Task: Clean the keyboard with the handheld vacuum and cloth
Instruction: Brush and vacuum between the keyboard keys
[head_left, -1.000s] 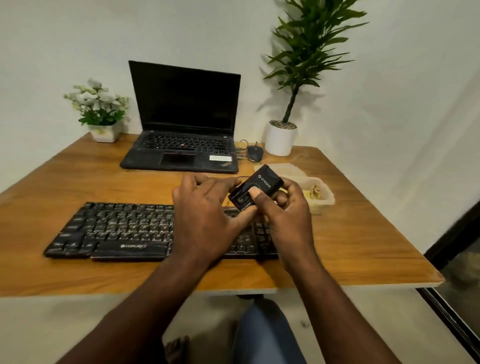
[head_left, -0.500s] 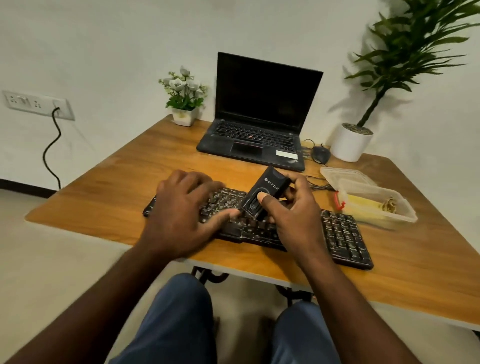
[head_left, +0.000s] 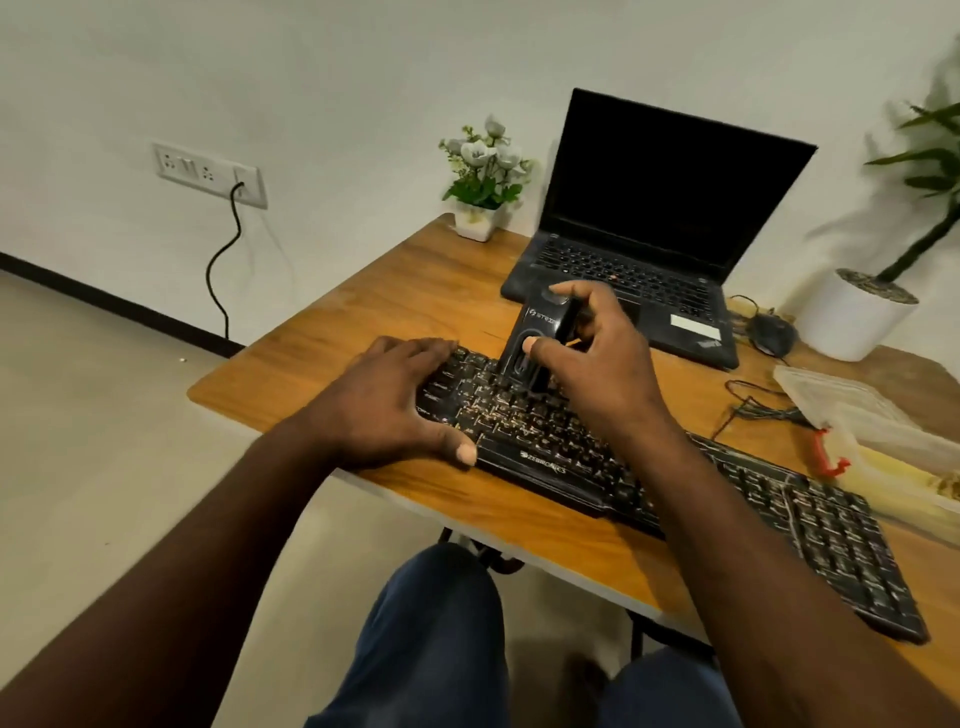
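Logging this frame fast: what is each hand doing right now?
Left hand: open, resting on the keyboard.
Right hand: grips the handheld vacuum, nozzle on the keys.

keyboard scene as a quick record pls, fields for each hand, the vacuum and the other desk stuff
left hand: rests flat on the left end of the keyboard
right hand: grips the handheld vacuum
handheld vacuum: tilted, lower end down on the keys
keyboard: black, lying on the wooden table near its front edge
behind: open laptop, screen dark; flower pot
right side: plastic container
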